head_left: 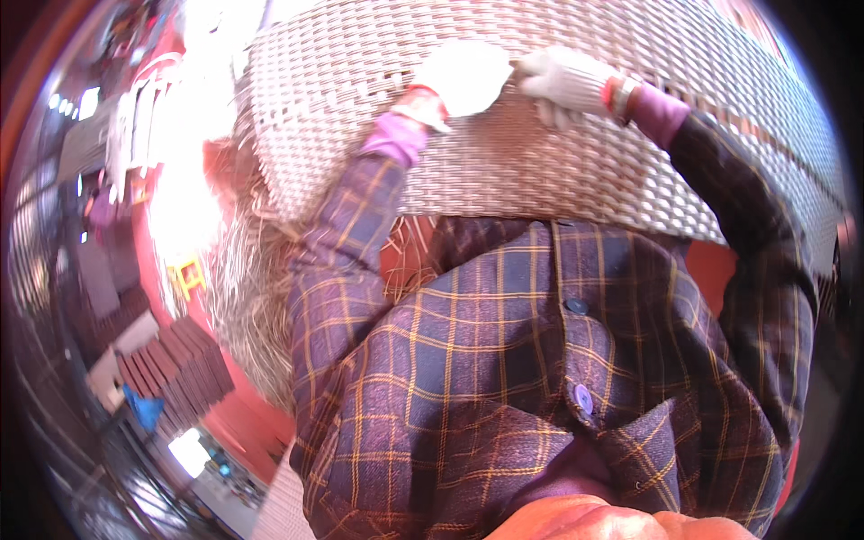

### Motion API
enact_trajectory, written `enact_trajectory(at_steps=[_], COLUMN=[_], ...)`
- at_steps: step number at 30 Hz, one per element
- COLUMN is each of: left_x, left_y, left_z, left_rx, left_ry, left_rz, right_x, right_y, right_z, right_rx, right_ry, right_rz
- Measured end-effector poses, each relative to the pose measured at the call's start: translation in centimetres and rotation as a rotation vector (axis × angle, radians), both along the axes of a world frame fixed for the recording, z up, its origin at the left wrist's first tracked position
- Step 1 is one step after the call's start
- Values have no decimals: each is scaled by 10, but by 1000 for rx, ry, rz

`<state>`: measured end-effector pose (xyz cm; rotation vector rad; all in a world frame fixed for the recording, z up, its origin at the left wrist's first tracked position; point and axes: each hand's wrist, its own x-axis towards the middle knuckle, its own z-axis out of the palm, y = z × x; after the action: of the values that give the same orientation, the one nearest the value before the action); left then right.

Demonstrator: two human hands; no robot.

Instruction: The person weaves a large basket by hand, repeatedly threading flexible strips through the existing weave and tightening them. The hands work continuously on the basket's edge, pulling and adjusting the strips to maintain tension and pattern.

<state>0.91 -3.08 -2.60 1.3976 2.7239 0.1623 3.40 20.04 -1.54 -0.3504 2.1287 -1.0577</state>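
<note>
A large pale woven wicker piece [540, 171] fills the upper part of the head view. Both my hands wear white work gloves and rest on its woven surface. My left hand [463, 76] lies on the weave near the top middle, washed out by bright light, so its fingers are hard to read. My right hand [562, 81] is just to its right, fingers curled onto the strands. The two gloves nearly touch. My purple plaid sleeves and jacket front cover the lower half of the view.
Loose pale wicker strands [247, 306] hang in a bundle at the left over a red floor [243, 414]. A stack of dark reddish woven panels [175, 369] lies at the lower left. A small yellow stool [186, 273] stands near a glaring sunlit patch.
</note>
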Motion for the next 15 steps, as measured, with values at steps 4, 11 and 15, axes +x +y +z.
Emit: enact_trajectory(at_steps=[4, 11, 15], left_x=[13, 54, 66], left_y=[16, 13, 10], left_z=[7, 15, -4], left_rx=[-46, 12, 360], left_ry=[-90, 154, 222], left_rz=[179, 382, 510], right_x=[-4, 4, 6], right_y=[0, 1, 0], right_z=[-11, 12, 17], right_rx=[-101, -92, -150], right_ry=[410, -8, -78], right_rz=[163, -284, -352])
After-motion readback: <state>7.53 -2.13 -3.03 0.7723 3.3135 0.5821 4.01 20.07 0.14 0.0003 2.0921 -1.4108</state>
